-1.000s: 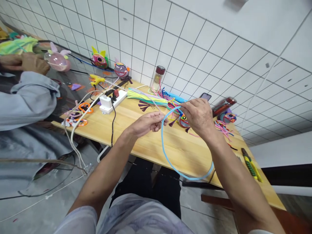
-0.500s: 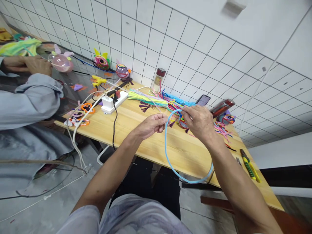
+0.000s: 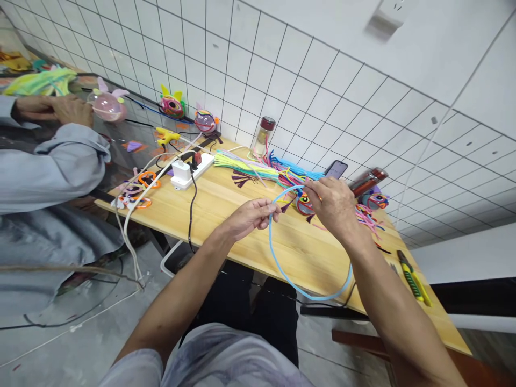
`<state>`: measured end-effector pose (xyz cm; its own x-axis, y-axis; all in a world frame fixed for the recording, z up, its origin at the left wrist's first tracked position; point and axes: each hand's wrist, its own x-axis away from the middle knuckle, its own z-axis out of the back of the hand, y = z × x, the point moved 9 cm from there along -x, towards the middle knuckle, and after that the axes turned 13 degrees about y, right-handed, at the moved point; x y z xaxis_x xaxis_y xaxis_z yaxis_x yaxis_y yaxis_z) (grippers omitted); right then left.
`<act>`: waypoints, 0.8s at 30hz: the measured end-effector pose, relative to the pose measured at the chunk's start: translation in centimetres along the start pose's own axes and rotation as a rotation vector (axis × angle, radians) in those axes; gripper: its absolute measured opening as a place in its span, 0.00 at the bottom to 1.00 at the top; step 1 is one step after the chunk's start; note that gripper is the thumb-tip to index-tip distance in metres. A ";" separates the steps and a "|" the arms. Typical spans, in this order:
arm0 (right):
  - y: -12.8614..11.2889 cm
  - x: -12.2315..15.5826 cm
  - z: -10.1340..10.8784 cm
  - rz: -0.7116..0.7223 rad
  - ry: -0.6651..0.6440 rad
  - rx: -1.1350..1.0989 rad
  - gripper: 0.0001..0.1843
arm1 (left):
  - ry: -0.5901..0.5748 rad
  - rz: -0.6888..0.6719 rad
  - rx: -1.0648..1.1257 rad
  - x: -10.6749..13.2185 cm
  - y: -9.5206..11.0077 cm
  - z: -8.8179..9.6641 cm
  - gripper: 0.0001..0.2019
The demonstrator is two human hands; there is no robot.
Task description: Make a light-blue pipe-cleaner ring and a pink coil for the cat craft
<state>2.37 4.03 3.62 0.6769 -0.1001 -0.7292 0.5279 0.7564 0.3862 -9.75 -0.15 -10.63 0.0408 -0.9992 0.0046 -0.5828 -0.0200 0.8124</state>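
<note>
In the head view, a light-blue strip is held up at the middle of the frame, curved into a loop that hangs over the front edge of the table. Its upper stretch is pinched by the right hand, and its left side appears to be nipped between thumb and fingertips of the left hand; each grip is nearly closed, with nothing else seen in it. (Part of the loop is hidden by the right forearm, so where the 2 ends lie cannot be told.)

A kink could be caused by too sharp a bend at the left fingertips, and the loop could spring loose if either pinch were slackened. Its low curve might also be caught on the table edge.

Behind the hands, the reach is crowded by a round ornament and a bundle of coloured strips, with a phone leaning farther back. At left centre, a black cable is draped from a power strip over the table edge, where it could be snagged by the left forearm.
</note>
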 end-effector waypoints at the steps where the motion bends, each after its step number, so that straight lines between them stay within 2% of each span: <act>1: 0.0 0.0 -0.1 -0.004 -0.005 -0.004 0.19 | -0.001 0.001 -0.015 0.0 -0.1 0.0 0.22; 8: 0.3 -0.1 0.0 -0.045 -0.002 -0.027 0.17 | 0.003 -0.018 -0.108 -0.1 0.3 0.0 0.23; 19: 0.6 0.4 -0.3 -0.048 -0.011 -0.028 0.17 | -0.006 -0.029 0.029 -1.2 0.7 -0.7 0.31; 24: 0.7 0.4 -0.3 -0.061 -0.020 -0.048 0.17 | -0.020 -0.015 0.056 -1.2 0.9 -1.0 0.26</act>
<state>2.86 4.70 3.46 0.6544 -0.1592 -0.7392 0.5435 0.7787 0.3135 -9.50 1.11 -9.35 0.0334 -0.9992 -0.0196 -0.6268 -0.0362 0.7783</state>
